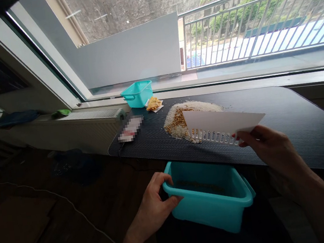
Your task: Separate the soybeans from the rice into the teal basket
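My left hand [155, 208] grips the left rim of a teal plastic tub [212, 206], held below the near edge of the dark table [298, 115]. A thin layer of grains lies on the tub's bottom. My right hand [268, 145] pinches a white slotted scoop [220, 125] by its right corner. The scoop's slotted edge rests against a pile of white rice mixed with yellow kernels [179, 119] on the table.
A second teal tub [137, 93] stands at the table's far left by the window. Beside it lies a crumpled yellow wrapper [153, 104], and a small packet [130, 129] lies nearer. A white radiator [89, 117] runs to the left. A cable [72, 209] crosses the floor.
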A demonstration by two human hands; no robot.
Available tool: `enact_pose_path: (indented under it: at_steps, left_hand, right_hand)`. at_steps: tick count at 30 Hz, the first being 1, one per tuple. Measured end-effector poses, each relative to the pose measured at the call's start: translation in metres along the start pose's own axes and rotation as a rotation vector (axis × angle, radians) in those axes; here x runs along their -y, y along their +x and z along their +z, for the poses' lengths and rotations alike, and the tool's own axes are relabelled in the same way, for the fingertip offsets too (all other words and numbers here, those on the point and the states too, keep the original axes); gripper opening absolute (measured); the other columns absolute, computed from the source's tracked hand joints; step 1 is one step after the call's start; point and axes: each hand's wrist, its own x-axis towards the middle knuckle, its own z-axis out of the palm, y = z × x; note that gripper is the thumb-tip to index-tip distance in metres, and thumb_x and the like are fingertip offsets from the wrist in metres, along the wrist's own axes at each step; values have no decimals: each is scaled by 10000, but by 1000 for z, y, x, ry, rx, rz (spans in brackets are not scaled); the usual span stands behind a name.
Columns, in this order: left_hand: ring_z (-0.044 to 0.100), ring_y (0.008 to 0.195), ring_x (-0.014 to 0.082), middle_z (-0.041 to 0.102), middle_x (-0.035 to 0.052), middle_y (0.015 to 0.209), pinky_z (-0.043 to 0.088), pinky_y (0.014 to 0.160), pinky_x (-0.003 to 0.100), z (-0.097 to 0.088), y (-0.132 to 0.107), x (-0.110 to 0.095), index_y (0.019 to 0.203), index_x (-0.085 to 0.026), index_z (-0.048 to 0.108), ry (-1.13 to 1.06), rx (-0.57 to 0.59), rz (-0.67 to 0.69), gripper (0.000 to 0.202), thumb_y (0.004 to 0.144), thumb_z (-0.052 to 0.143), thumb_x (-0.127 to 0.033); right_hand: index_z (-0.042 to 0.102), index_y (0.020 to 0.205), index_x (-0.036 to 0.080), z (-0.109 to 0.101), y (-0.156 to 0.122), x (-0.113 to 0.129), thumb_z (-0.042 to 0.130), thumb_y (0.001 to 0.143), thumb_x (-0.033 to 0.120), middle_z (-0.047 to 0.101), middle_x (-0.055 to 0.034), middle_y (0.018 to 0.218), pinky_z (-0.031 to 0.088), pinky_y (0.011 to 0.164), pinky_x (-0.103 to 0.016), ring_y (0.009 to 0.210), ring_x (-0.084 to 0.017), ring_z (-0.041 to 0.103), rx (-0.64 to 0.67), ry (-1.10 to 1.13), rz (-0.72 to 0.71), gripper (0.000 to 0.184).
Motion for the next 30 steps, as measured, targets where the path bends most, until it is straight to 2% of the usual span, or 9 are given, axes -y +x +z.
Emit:
enact_pose_path:
  at_steps: [4, 11, 22, 25, 30]
  left_hand:
    - [699, 1001, 275, 742, 17, 1107, 637, 964, 373, -1, 0, -1, 1015, -281, 731, 2, -3, 6, 234, 909, 915, -380]
    - [690, 992, 274, 733, 22, 1111, 634, 952, 373, 0, 0, -3, 1004, -285, 717, -2, 6, -12, 250, 908, 896, -430]
    - [692, 995, 275, 738, 23, 1116, 640, 954, 378, -1, -1, -3, 1016, -286, 731, -13, 15, -10, 267, 926, 908, -465]
    - [676, 986, 273, 723, 23, 1108, 625, 941, 375, 0, 0, -5, 1010, -285, 724, -17, 11, -19, 278, 918, 892, -486]
    - [672, 987, 274, 707, 17, 1085, 619, 956, 380, 0, 0, -5, 993, -288, 708, -9, 0, -15, 278, 897, 886, -480]
  right_hand:
    - [938, 991, 323, -9, -4, -8, 967, 890, 834, 923, -53, 877, 742, 742, -456, 725, -297, 836, -42, -18, 18, 522]
    - [921, 972, 291, -11, -8, 1, 1001, 761, 882, 924, -86, 882, 751, 740, -470, 701, -298, 817, -25, 22, 90, 633]
    - [940, 1023, 330, -7, -3, -23, 994, 902, 869, 936, -58, 906, 749, 713, -457, 707, -292, 827, -35, -12, 1, 555]
    - [939, 1020, 340, -7, -2, -24, 976, 920, 886, 934, -53, 911, 760, 737, -478, 723, -297, 827, -44, -3, -2, 557]
    - [941, 1026, 337, 0, -3, -18, 990, 884, 913, 918, -59, 903, 763, 706, -492, 694, -295, 813, 25, 20, -5, 595]
